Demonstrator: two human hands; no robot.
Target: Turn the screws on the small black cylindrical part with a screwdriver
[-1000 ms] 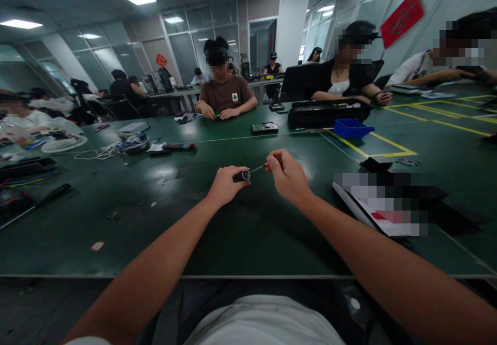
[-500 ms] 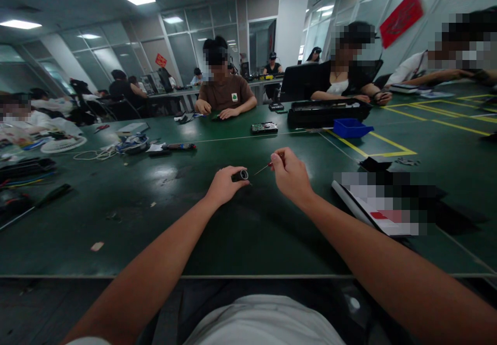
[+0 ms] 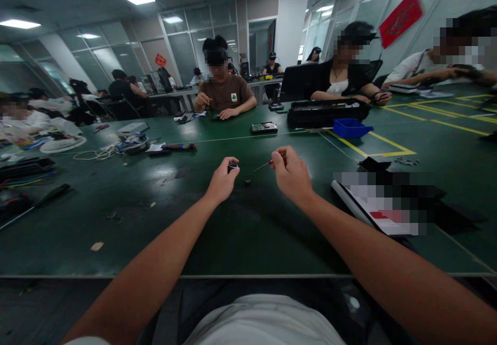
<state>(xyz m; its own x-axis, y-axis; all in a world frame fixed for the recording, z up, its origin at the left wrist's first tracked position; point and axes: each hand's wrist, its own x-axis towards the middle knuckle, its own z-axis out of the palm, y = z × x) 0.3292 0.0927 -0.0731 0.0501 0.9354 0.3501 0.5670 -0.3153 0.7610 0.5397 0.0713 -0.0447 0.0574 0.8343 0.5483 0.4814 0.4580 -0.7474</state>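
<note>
Over the green table (image 3: pixel 248 231) my left hand (image 3: pixel 222 181) is closed round a small black cylinder (image 3: pixel 232 166), held up between fingers and thumb. My right hand (image 3: pixel 290 174) is closed on a thin red-handled screwdriver (image 3: pixel 267 164), whose metal tip points left toward the cylinder with a gap between them. A tiny dark part (image 3: pixel 247 182) lies on the table just below and between the two hands.
A pixelated flat item (image 3: pixel 384 205) lies to my right. Farther off are a blue bin (image 3: pixel 351 127), a black tray (image 3: pixel 328 111), a circuit board (image 3: pixel 264 127), cables and tools (image 3: pixel 132 146) at left, and yellow tape lines (image 3: pixel 388 153). Several people sit around the table.
The screwdriver tip has drawn back out of the cylinder. My left hand has turned the cylinder upward and lifted it slightly. A tiny part now lies on the table between my hands.
</note>
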